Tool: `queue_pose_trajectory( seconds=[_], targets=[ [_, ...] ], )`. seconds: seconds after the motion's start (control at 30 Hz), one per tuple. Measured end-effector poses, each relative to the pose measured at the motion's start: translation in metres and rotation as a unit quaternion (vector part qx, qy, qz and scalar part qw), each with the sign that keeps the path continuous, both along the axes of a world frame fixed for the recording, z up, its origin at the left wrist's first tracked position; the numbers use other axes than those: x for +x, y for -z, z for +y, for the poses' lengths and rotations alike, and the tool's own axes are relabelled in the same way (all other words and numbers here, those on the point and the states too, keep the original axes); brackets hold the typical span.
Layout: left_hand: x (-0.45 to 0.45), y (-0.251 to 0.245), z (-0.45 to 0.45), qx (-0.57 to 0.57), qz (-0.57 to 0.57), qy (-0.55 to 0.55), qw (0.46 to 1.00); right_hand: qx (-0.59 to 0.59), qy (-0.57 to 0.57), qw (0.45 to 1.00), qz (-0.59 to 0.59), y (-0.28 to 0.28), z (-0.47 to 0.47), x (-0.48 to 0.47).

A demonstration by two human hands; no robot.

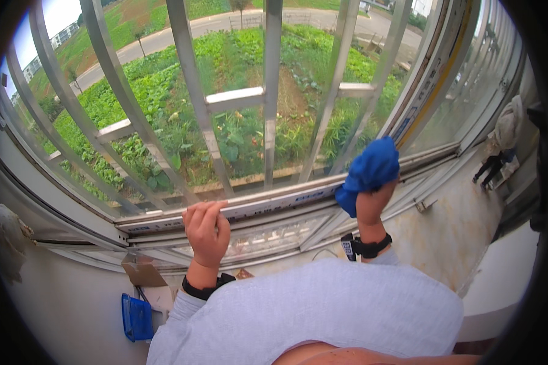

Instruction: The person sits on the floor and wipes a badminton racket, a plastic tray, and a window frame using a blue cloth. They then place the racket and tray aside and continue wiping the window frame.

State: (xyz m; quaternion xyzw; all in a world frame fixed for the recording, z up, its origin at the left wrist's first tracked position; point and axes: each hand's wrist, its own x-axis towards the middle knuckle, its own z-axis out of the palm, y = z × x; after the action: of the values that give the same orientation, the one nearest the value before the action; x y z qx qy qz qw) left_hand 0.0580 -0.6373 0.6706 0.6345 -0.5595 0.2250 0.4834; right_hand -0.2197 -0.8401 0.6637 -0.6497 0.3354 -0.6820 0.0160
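Observation:
A crumpled blue cloth (pixel 370 166) is bunched in my right hand (pixel 375 204). It presses against the lower corner of a window sash, where the upright stile (pixel 422 102) meets the white bottom rail (pixel 267 205). Part of the cloth hangs over that rail's right end. My left hand (pixel 208 232) grips the same rail farther left, its fingers curled over the top edge. Printed film strips with writing cover parts of the rail and the stile. The cloth hides the corner itself.
Outside the glass stand upright metal bars (pixel 270 91) with short crosspieces. A lower glass pane (pixel 255 239) sits beneath the rail. At the lower left are a blue plastic basket (pixel 137 317) and an opened cardboard box (pixel 141 273). A bundled curtain (pixel 509 121) hangs at the right.

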Motion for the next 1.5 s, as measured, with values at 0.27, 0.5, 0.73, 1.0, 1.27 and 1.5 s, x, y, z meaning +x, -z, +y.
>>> queue_pose_trajectory(
  seconds=[0.27, 0.5, 0.73, 1.0, 1.27, 1.5],
  targets=[
    [0.011, 0.023, 0.005, 0.039, -0.038, 0.009, 0.998, -0.082, -0.099, 0.979, 0.159, 0.017, 0.059, 0.079],
    [0.015, 0.038, 0.004, 0.006, -0.064, -0.001, 0.998, -0.228, -0.201, 0.900, 0.313, -0.008, 0.078, 0.128],
    [0.014, 0.036, 0.004, -0.008, -0.057, -0.014, 0.998, -0.270, -0.200, 0.886, 0.320, -0.039, 0.045, 0.102],
    [0.013, 0.035, 0.008, -0.012, -0.045, -0.006, 0.999, -0.317, 0.013, 0.932, 0.174, -0.146, 0.006, 0.070],
    [0.014, 0.036, 0.009, -0.008, -0.046, -0.003, 0.999, -0.194, 0.022, 0.981, -0.006, -0.201, -0.019, 0.074],
    [0.012, 0.037, 0.008, -0.011, -0.032, 0.001, 0.999, -0.179, 0.080, 0.970, 0.146, -0.113, 0.029, 0.101]
  ],
)
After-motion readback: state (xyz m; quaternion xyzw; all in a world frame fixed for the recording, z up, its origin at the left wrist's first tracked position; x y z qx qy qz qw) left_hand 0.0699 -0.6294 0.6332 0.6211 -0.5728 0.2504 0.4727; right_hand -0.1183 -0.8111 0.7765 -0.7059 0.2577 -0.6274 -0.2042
